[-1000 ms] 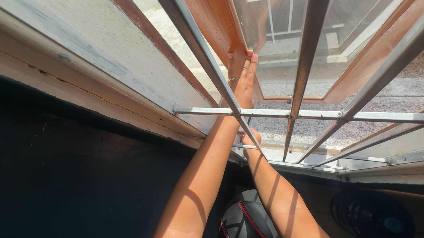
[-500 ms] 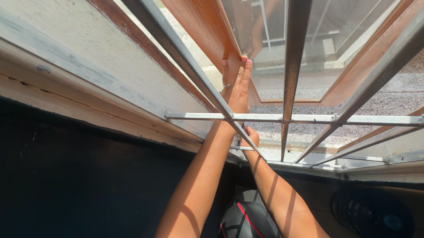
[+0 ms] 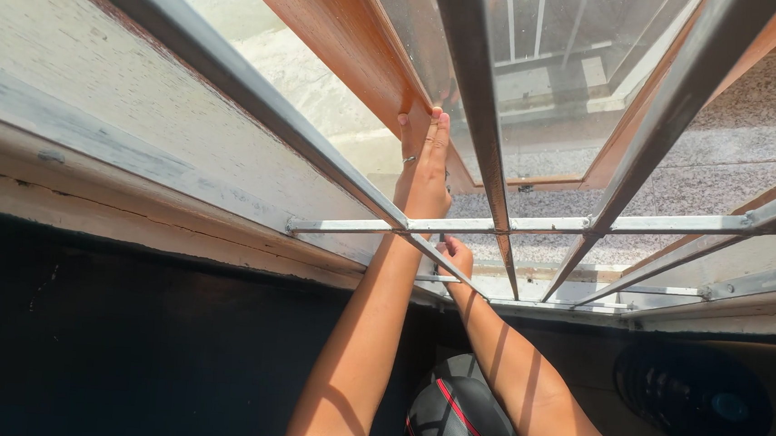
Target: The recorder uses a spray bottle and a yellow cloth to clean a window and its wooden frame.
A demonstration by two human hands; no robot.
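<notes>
— Where are the hands?

— Both reach through the metal window bars (image 3: 497, 224). The left hand (image 3: 423, 166) is beyond the bars, fingers straight and together, pressed flat against the edge of the wooden window frame (image 3: 346, 33); a ring shows on one finger. The right hand (image 3: 455, 255) sits just below the cross bar, curled, but I cannot tell whether it grips anything.

— How would that frame handle?

— Stiff and fairly heavy, I'd judge, with a fragile glass pane (image 3: 553, 66) just right of the wood. Best held by the wooden edge, never the glass.

— Any containers?

— None. Below the bars lie a dark ball with red stripes (image 3: 456, 423) and a round black disc (image 3: 692, 399).
</notes>
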